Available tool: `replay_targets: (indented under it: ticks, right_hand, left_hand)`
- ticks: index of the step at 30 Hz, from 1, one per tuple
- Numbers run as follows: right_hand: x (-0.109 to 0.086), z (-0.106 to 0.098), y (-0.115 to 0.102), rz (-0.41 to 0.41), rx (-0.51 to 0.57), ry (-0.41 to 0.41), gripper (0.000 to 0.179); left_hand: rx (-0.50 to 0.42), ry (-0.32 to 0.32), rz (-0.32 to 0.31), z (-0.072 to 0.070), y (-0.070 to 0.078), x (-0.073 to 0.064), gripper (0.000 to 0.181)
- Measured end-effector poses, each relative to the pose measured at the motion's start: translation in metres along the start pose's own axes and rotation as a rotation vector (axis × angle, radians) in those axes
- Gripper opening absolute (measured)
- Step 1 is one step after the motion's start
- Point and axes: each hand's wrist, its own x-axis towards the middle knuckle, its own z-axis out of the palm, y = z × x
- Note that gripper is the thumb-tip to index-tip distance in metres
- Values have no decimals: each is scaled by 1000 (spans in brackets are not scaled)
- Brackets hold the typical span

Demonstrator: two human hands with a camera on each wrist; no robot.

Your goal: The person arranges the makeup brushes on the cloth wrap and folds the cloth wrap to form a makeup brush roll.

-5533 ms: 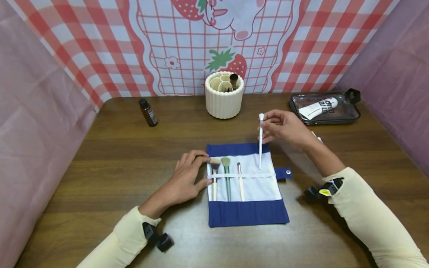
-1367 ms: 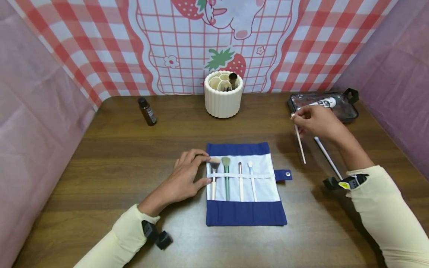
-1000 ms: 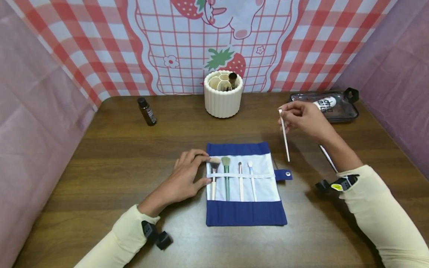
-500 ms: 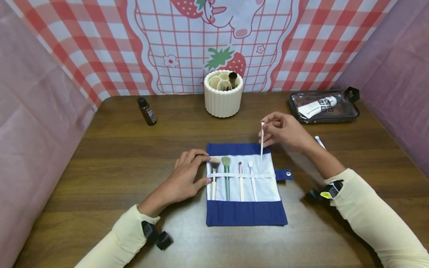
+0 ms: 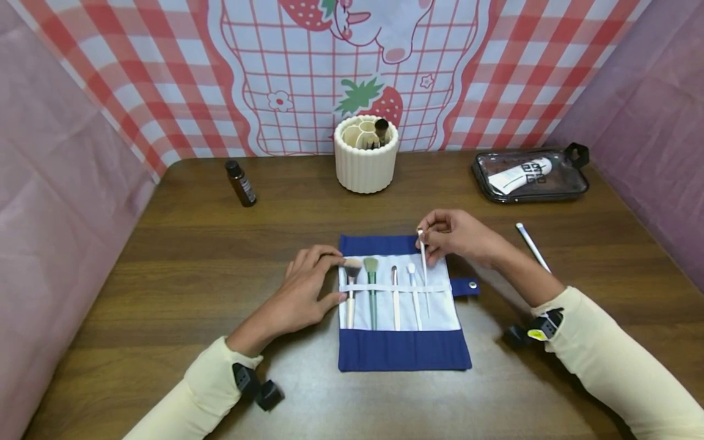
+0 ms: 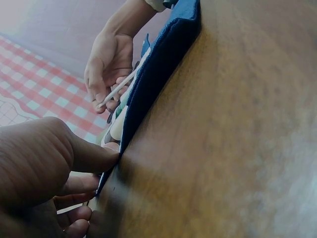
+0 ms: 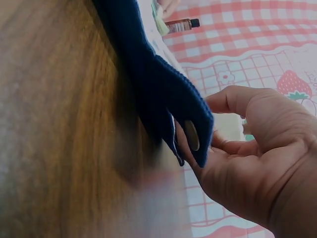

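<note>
A blue-and-white brush roll lies unrolled on the table. Under its white elastic band sit a fluffy cream-tipped brush, a green brush, a small dark-tipped brush and a white brush. My right hand pinches a thin white makeup brush near its top, handle pointing down over the roll, right of the other brushes. Whether its tip is under the band is unclear. My left hand rests at the roll's left edge, thumb and fingertips touching it, as the left wrist view also shows.
Another white brush lies right of the roll, partly behind the right forearm. At the back stand a cream ribbed holder with a dark brush inside and a small brown bottle. A clear pouch holding a white tube lies back right.
A white brush went into the roll, and my right hand took another from the right. It has since carried that one left and lowered it over the roll. My left hand stayed put.
</note>
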Motion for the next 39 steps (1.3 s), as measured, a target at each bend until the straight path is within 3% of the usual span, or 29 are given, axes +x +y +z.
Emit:
replay_targets:
  ticks: [16, 29, 39]
  right_hand:
    - [-15, 4, -2, 75, -8, -109, 28]
    - [-21, 2, -3, 29, -333, -221, 17]
    - [-22, 0, -4, -36, -457, -257, 14]
  left_hand:
    - [-2, 7, 9, 0, -1, 0, 54]
    - [3, 3, 7, 0, 0, 0, 54]
    - [-1, 5, 10, 0, 0, 0, 53]
